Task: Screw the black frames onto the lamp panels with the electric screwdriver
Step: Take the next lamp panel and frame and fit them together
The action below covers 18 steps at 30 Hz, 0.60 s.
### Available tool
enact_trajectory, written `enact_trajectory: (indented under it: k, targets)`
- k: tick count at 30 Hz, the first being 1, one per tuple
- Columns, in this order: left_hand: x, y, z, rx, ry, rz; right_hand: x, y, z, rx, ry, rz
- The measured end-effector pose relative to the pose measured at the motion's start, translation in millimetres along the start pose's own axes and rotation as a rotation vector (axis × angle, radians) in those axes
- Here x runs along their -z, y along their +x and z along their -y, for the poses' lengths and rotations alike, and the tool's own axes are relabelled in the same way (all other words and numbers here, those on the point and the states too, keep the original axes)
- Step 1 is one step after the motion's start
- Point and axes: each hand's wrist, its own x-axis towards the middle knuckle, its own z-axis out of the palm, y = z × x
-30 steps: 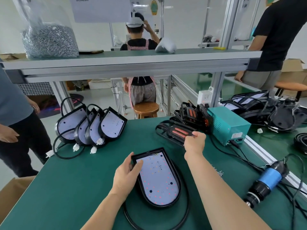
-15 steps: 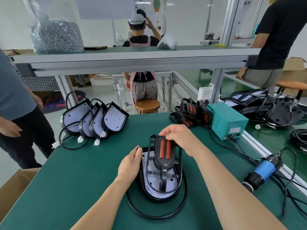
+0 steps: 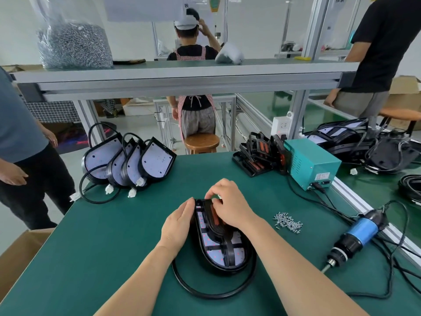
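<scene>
It is bright in here, an even white light, strongest off the pale back wall at the top centre of the frame; the green table [image 3: 102,242] takes it flat and matte, with only soft, thin shadows close under the right hand [image 3: 230,208]; the middle is sharp; the shelf [image 3: 182,74] bows toward the edges, wide lens; the bag of screws [image 3: 73,44] at upper left looks a little smeared
</scene>
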Motion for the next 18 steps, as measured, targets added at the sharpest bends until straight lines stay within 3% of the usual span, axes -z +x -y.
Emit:
enact_trajectory:
  k: [5,9,18]
  targets:
    - [2,-4,-5,-0.034,0.053,0.001,-11,-7,5,0.014,-0.188,-0.049]
    - [0,-4,-5,-0.025,0.02,0.004,-14,-9,10,-0.111,-0.187,0.024]
    - [-26,-13,-3,-0.005,-0.089,-0.066,-9,-21,7,-0.202,-0.204,0.052]
